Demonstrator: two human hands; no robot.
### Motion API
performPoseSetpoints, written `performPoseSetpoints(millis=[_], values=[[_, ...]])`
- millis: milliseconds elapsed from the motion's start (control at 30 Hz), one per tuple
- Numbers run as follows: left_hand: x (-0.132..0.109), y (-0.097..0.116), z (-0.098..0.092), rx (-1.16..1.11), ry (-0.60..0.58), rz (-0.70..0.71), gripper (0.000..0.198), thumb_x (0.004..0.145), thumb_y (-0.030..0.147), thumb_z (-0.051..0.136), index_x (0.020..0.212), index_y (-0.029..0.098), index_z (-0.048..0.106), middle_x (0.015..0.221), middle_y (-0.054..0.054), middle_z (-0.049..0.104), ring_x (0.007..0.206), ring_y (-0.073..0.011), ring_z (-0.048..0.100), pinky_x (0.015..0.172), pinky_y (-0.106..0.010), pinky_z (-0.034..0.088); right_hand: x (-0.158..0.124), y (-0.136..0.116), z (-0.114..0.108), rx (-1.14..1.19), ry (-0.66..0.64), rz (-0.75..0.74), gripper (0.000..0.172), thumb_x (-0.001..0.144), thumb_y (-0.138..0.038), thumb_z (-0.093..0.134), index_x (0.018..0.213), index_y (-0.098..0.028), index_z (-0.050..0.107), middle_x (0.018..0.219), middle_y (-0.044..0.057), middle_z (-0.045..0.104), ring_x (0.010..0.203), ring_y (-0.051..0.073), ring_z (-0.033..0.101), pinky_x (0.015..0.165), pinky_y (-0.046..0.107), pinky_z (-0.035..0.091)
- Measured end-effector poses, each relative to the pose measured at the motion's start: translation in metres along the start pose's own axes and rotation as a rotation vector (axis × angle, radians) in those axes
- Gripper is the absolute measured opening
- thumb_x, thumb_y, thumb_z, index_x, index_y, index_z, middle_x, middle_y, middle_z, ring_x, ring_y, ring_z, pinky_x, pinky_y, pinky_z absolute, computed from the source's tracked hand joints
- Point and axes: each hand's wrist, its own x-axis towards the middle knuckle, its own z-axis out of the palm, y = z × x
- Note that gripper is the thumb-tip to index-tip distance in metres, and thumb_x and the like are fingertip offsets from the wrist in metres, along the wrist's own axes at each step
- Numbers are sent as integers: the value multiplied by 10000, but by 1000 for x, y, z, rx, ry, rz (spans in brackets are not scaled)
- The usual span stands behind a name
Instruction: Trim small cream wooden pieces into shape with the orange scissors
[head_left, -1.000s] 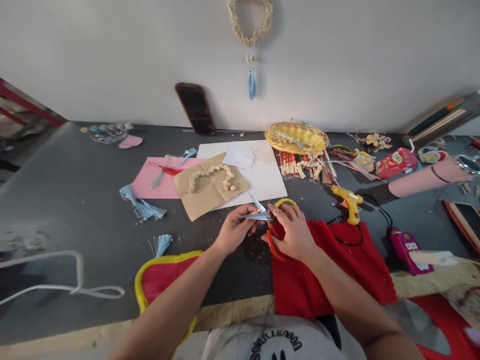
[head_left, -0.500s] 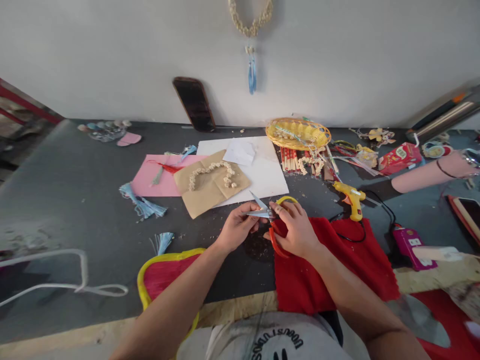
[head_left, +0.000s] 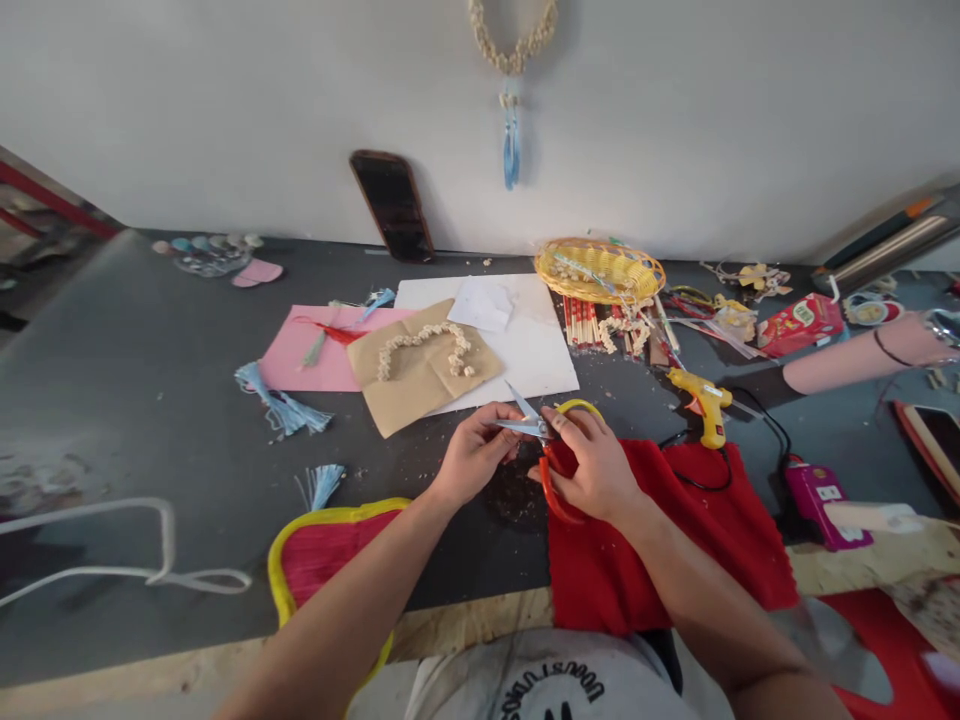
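Presently gripping scissors (head_left: 523, 427) in the right hand (head_left: 592, 465), with the left hand (head_left: 474, 452) at the blades.

Wrapped around the handles on the right, spreading the blades into a V pointing left, over the dark bench (head_left: 187, 420) and between both hands. Pinched narrow on the left; cannot tell on what, with so little showing between the fingers. Probably at a snipping step, judging by the parted blades. Likely calling next for a steady left hand, clear of the cutting edges, and a gentle squeeze of the handles. Reaching over red cloth (head_left: 607, 570) on the right side; facing brown paper (head_left: 390, 410) with a curved cream strand (head_left: 431, 329) on top, and a glue gun (head_left: 703, 398) farther right.
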Motion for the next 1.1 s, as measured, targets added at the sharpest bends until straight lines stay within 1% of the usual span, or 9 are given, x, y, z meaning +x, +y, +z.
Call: performPoseSetpoints(millis=[100, 200, 400, 567, 700, 900, 1100], values=[[1, -1, -1, 9, -4, 16, 313, 795, 444, 699, 822, 147, 605, 644, -2, 646, 472, -61, 486, 468, -184, 373, 0, -1, 1, -56, 11, 29, 736, 797, -551, 640, 1415, -199, 453, 1193, 138, 551, 1127, 326, 486, 975, 511, 438], [1, -1, 0, -46, -27, -16, 319, 803, 448, 691, 855, 148, 597, 685, -20, 677, 466, -63, 499, 449, -182, 360, -1, -1, 1, -67, 21, 44, 753, 787, -557, 650, 1417, -195, 450, 1209, 138, 541, 1142, 326, 468, 983, 508, 428], [1, 3, 2, -88, -30, -62, 320, 844, 457, 644, 877, 148, 569, 661, -10, 667, 432, -51, 473, 429, -176, 341, 0, 1, 1, -71, -8, 60, 751, 793, -580, 642, 1416, -205, 452, 1195, 129, 553, 1125, 321, 477, 964, 505, 439], [1, 2, 2, -90, -54, -59, 341, 818, 469, 670, 901, 159, 556, 687, -16, 686, 442, -61, 498, 436, -183, 359, 0, 0, 0, -40, 8, 59, 746, 800, -567, 643, 1413, -189, 452, 1200, 135, 554, 1131, 316, 480, 989, 499, 433], [1, 1, 1, -71, -66, -66, 334, 821, 468, 667, 891, 161, 555, 689, -14, 684, 457, -61, 505, 449, -183, 367, 0, 0, 0, -47, -2, 59, 737, 799, -555, 647, 1413, -195, 455, 1199, 135, 559, 1130, 322, 484, 977, 505, 441], [1, 0, 1, -68, -91, -75, 350, 806, 479, 678, 894, 168, 545, 686, -7, 683, 466, -65, 506, 468, -191, 383, 0, 1, -1, -29, -8, 41, 694, 817, -492, 639, 1410, -182, 454, 1185, 136, 563, 1123, 314, 490, 979, 501, 446], [0, 3, 2, -38, -78, -71, 357, 797, 486, 682, 890, 167, 552, 678, -11, 678, 470, -69, 497, 471, -197, 379, 0, 1, -2, -34, -25, 40, 722, 812, -535, 635, 1411, -178, 450, 1189, 138, 563, 1124, 314, 490, 971, 502, 448]])
